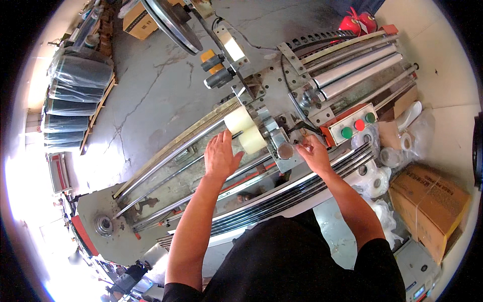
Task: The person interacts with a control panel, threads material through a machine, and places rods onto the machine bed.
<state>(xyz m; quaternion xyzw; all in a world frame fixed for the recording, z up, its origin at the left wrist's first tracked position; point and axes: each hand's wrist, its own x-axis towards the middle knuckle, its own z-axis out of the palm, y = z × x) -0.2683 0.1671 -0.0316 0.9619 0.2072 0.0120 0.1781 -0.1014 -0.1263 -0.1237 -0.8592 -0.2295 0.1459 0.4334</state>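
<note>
1. Two pale, cream-coloured tape rolls [245, 130] sit side by side on a shaft at the middle of a long metal machine [166, 211] that runs from near left to far right.
2. The left hand [220, 153] lies just near of the rolls, fingers stretched out and loose, their tips touching the nearer roll; it grips nothing.
3. The right hand [313, 152] is to the right of the rolls, fingers curled at a small fitting on the machine frame; whether they pinch anything cannot be told.
4. A round metal knob [285, 150] stands between the two hands, just right of the rolls.
5. Further right, an orange control box [352, 126] carries two green buttons and one red.
6. Long shiny rollers [359, 65] lie at the far right end of the machine.
7. A brown cardboard box [427, 204] rests on the floor at near right.
8. Wrapped dark rolls [75, 95] are stacked at far left.
</note>
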